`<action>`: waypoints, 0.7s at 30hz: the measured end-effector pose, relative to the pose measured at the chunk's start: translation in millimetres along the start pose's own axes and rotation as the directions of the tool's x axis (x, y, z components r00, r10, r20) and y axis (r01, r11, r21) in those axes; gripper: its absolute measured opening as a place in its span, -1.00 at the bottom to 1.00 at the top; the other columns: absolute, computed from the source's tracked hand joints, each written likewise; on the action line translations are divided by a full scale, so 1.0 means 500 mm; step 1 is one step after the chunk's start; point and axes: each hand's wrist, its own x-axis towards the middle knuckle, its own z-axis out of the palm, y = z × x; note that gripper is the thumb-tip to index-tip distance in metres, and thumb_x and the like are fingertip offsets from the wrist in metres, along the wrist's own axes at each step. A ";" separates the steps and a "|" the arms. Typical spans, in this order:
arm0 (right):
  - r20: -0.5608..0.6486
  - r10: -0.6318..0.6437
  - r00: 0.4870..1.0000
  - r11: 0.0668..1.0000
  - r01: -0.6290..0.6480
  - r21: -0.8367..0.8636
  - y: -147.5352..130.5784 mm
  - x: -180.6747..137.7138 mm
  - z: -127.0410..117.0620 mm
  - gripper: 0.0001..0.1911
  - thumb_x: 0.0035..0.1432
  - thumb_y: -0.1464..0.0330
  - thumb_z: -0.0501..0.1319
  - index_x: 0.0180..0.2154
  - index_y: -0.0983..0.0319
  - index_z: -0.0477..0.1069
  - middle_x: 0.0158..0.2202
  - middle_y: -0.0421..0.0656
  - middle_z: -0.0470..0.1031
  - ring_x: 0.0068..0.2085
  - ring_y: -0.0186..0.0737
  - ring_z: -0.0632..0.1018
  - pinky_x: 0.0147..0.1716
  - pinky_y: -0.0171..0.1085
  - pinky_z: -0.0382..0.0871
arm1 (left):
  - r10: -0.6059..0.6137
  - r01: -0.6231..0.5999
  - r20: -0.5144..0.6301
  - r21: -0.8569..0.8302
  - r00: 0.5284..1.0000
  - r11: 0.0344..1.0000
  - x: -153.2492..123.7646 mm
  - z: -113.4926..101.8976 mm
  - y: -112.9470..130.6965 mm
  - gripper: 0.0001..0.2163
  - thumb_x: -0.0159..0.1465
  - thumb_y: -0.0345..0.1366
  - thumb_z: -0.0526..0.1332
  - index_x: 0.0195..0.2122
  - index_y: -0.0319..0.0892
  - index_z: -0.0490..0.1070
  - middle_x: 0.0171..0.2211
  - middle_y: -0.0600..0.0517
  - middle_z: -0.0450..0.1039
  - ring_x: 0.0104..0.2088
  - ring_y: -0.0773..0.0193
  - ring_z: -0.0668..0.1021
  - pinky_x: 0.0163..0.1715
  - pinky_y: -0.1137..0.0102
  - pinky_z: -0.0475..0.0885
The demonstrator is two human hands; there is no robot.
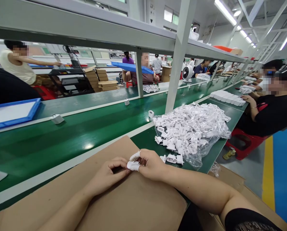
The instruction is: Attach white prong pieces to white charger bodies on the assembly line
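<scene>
The head-worn camera looks from above the person's own forearms; it faces forward and down across a green conveyor bench (61, 150); the left hand (107, 176) and right hand (151, 165) lie close below it; the wide view reaches far down the workshop line.

White walls (230, 40), fluorescent tube lights (226, 12), high windows (171, 14), yellow-striped grey floor (268, 179)

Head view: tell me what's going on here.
A person's left hand and right hand hold a small white plastic plug between them, above a brown cardboard sheet. A clear plastic bag of many more white plugs lies on the green workbench beyond. Farther along, a co-worker in black sits at the bench.
</scene>
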 end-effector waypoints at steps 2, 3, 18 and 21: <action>-0.001 -0.009 1.000 1.000 0.009 0.004 -0.001 0.000 -0.001 -0.75 0.16 0.21 0.42 -0.16 0.19 0.61 -0.26 -0.15 0.57 -0.33 -0.30 0.54 -0.32 -0.32 0.42 | -0.020 0.020 -0.003 -0.006 1.000 1.000 -0.001 0.000 0.002 -0.70 0.28 0.07 0.31 -0.29 -0.04 0.65 -0.06 -0.09 0.60 -0.02 -0.02 0.60 0.04 0.17 0.47; -0.002 -0.012 1.000 1.000 0.012 0.003 -0.002 0.000 -0.001 -0.76 0.15 0.23 0.43 -0.16 0.19 0.61 -0.26 -0.15 0.57 -0.33 -0.30 0.54 -0.33 -0.32 0.42 | -0.031 0.031 -0.006 -0.009 1.000 0.999 -0.001 0.000 0.003 -0.68 0.27 0.08 0.30 -0.29 -0.05 0.64 -0.06 -0.10 0.60 -0.02 -0.02 0.60 0.04 0.18 0.47; 0.380 -0.038 0.924 0.878 0.212 -0.430 -0.023 -0.007 0.003 -0.74 0.13 0.44 0.27 -0.09 0.21 0.51 -0.16 -0.10 0.58 -0.09 -0.08 0.54 -0.30 -0.25 0.32 | -0.306 0.323 -0.528 -0.063 0.792 0.944 0.051 -0.010 -0.020 -0.41 0.13 0.34 0.25 -0.26 -0.16 0.57 -0.15 -0.16 0.63 -0.07 -0.05 0.62 -0.05 0.17 0.52; 0.420 -0.022 0.907 0.861 0.230 -0.452 -0.029 -0.005 0.000 -0.72 0.16 0.44 0.27 -0.05 0.24 0.50 -0.15 -0.06 0.58 -0.09 -0.06 0.54 -0.26 -0.24 0.34 | -0.199 0.323 -0.502 0.174 0.842 0.930 0.140 -0.049 0.011 -0.37 0.21 0.28 0.16 -0.05 -0.23 0.54 -0.11 -0.24 0.62 -0.15 -0.05 0.66 -0.25 0.20 0.58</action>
